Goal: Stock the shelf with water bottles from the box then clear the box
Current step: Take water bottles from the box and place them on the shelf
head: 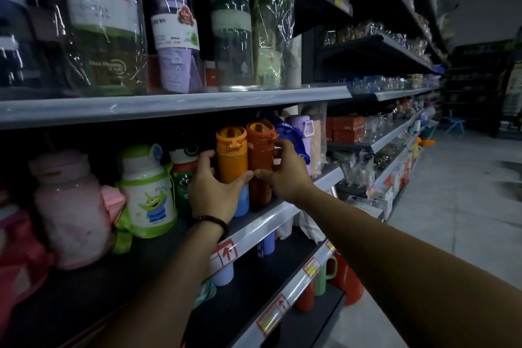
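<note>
Green mug [320, 280] beside red mugs [348, 282]; orange boxes [344, 127] further along; blue chair [454, 121] far down aisle.

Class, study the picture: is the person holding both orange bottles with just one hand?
No, the left hand grips the lighter orange bottle and the right hand grips the darker orange bottle beside it.
</note>
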`<action>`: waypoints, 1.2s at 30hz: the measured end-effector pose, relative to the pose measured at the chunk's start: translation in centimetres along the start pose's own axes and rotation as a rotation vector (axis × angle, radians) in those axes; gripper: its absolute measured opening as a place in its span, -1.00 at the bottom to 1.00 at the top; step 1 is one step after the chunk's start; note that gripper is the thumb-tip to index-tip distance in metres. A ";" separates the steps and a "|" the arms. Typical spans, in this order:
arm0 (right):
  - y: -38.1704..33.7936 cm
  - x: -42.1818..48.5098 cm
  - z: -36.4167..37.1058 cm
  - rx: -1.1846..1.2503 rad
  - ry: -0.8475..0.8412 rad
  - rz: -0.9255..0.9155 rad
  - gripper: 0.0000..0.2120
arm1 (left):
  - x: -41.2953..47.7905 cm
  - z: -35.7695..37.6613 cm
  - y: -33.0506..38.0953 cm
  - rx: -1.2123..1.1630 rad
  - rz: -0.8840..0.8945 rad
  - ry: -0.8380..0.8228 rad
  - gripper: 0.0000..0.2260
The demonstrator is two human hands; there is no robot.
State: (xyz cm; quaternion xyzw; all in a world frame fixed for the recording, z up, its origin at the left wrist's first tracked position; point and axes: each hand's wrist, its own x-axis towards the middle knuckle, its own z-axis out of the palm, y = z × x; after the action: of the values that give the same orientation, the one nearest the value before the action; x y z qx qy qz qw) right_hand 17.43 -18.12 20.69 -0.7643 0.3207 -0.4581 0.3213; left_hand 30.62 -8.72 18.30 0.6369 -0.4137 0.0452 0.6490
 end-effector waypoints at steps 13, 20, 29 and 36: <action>1.5 1.9 0.8 -0.161 0.070 0.026 -0.42 | 1.6 0.8 -1.3 0.206 -0.019 -0.283 -0.19; 2.2 1.2 0.9 -0.187 0.075 0.085 -0.42 | 0.5 1.7 -1.3 0.205 0.037 -0.216 -0.26; 2.7 -0.1 -0.1 -0.172 0.011 0.176 -0.41 | 0.1 2.3 -1.1 0.268 -0.015 -0.240 -0.44; 2.2 -2.1 -3.0 -0.203 0.001 0.150 -0.55 | -2.1 1.8 -0.5 0.293 -0.041 -0.159 -0.33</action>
State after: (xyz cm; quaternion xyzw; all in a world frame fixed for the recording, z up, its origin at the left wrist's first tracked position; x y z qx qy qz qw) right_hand 13.46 -18.30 19.06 -0.7665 0.4218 -0.3983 0.2755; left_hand 28.66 -9.33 16.41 0.7347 -0.4395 0.0413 0.5151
